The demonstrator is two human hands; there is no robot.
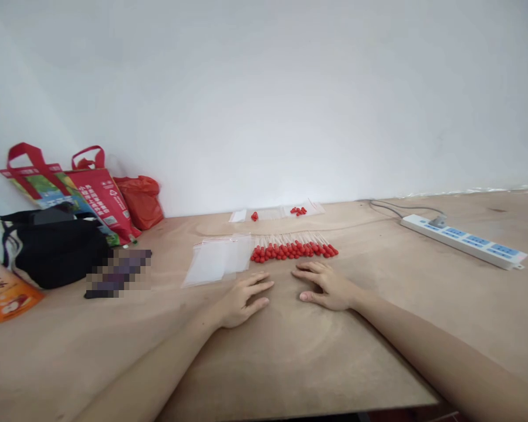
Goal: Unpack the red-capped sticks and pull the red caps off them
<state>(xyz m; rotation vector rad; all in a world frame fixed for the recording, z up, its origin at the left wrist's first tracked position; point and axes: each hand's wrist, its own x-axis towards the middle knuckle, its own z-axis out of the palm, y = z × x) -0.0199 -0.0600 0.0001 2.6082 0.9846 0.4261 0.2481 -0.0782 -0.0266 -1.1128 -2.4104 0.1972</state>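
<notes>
My left hand (246,298) rests on the wooden table, fingers stretched out and holding nothing. My right hand (323,285) lies opposite it, fingers and thumb apart, also without anything in it. Just beyond both hands is a row of white sticks with red tips (293,250), the red ends facing me; their exact kind is hard to tell. Left of the row, near my left hand, clear plastic bags (215,258) lie in an overlapping pile. Farther back, more clear bags (273,213) lie flat, with small groups of red pieces (298,211) on or in them.
A white power strip (464,240) with a grey plug and cable lies at the right. On the left stand red carrier bags (103,199), a red plastic bag (141,202), a black bag (59,249) and an orange packet (9,287). A pixelated dark object (119,274) lies beside them.
</notes>
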